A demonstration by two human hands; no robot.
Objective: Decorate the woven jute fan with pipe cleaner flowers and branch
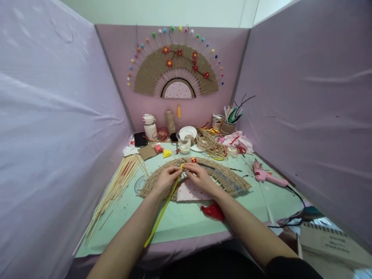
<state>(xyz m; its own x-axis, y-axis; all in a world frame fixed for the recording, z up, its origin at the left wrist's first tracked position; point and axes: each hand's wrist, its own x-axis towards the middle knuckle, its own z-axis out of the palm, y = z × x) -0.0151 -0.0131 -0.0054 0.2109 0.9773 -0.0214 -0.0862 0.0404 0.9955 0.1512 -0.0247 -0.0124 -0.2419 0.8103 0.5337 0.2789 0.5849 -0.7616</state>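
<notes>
Both hands meet above a half-round twine fan (157,173) lying on the table. Between my fingertips is the curled upper end of a yellow pipe cleaner (161,218); its long straight tail hangs down toward the table's front edge. My left hand (167,179) pinches it from the left, and my right hand (200,176) pinches the same end from the right. The fan has a pale dotted fabric centre (192,192), partly covered by my right hand. A small red flower (193,159) with a yellow middle sits at the fan's upper edge.
Thin bamboo sticks (122,182) lie at the left. A pink glue gun (269,176) with a black cord rests at the right. A red tassel (214,211) lies near the front. Twine (210,141), a white bottle (150,127) and a cup (184,144) stand behind; a finished fan (151,73) hangs above.
</notes>
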